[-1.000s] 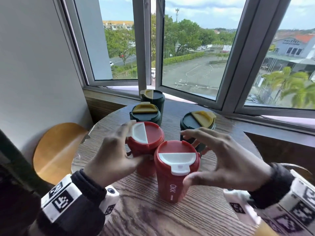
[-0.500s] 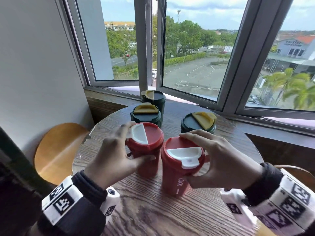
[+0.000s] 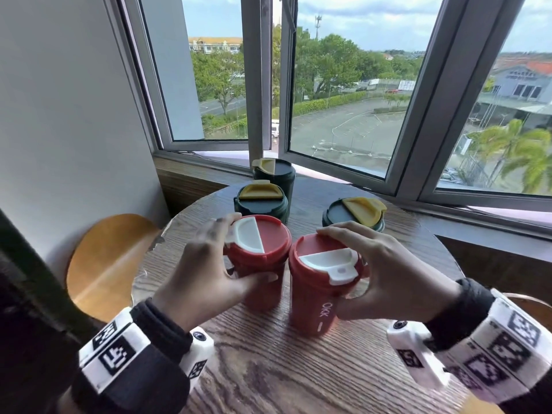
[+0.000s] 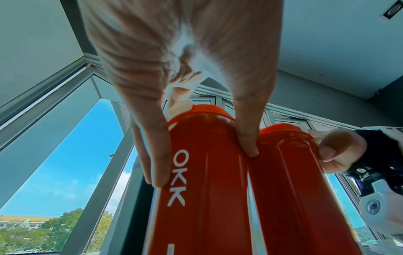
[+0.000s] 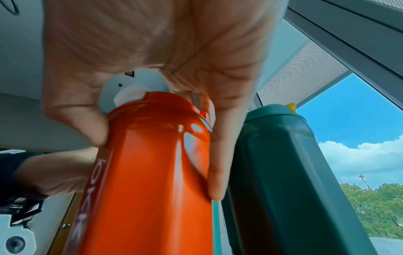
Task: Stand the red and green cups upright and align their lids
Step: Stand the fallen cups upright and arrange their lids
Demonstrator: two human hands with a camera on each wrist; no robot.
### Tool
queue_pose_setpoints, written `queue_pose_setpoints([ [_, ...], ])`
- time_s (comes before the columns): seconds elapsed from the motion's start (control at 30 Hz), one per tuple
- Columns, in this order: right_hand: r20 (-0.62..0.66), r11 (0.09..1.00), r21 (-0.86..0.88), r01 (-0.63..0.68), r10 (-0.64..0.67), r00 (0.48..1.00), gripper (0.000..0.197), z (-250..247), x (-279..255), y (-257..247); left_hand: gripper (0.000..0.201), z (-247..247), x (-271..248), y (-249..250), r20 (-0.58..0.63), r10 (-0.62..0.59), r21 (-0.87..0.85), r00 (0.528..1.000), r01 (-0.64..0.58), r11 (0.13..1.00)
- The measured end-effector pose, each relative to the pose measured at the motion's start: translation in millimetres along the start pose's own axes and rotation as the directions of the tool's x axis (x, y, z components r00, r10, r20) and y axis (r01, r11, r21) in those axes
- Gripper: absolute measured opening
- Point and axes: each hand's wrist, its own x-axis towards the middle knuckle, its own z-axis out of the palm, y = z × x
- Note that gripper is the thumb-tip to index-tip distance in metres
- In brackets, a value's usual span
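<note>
Two red cups with white lid flaps stand side by side on the round wooden table [image 3: 268, 372]. My left hand [image 3: 249, 249] grips the left red cup [image 3: 261, 288], thumb on the front and fingers by its flap, which points left. My right hand [image 3: 331, 271] grips the right red cup [image 3: 313, 309] around its lid; that flap points toward me and to the right. The left wrist view shows both red cups [image 4: 196, 189] touching. Behind them stand three upright green cups [image 3: 354, 215] with yellow flaps turned different ways; one green cup [image 5: 283, 172] is close behind my right fingers.
A round wooden stool seat [image 3: 110, 258] sits low at the left beside the white wall. The window sill [image 3: 448, 222] and an open window frame run close behind the table's far edge. Bare tabletop lies in front of the red cups.
My right hand, spread above the right red cup a second ago, has closed around its lid. The cup has turned and shifted slightly right; its logo now faces more rightward. The left hand kept its hold.
</note>
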Motion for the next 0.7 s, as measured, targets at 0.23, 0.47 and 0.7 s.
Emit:
queue_pose_setpoints([
  [0.23,0.021,1.0,-0.004,-0.024,0.024,0.999,0.095,-6.2,-4.3,-2.4,0.104,0.9,0.8,0.8,0.052,-0.012,-0.007,0.999,0.012,1.0],
  [0.47,0.002,0.999,0.05,-0.011,0.011,1.0,0.087,-6.1,-5.2,-1.8,0.099,-0.1,1.5,-3.0,0.014,0.029,-0.002,0.999,-0.029,1.0],
  [0.7,0.006,0.99,0.127,0.065,-0.066,0.998,0.08,-8.4,-5.0,2.4,0.1,-2.0,-2.6,1.3,0.006,-0.013,0.003,1.0,0.013,1.0],
])
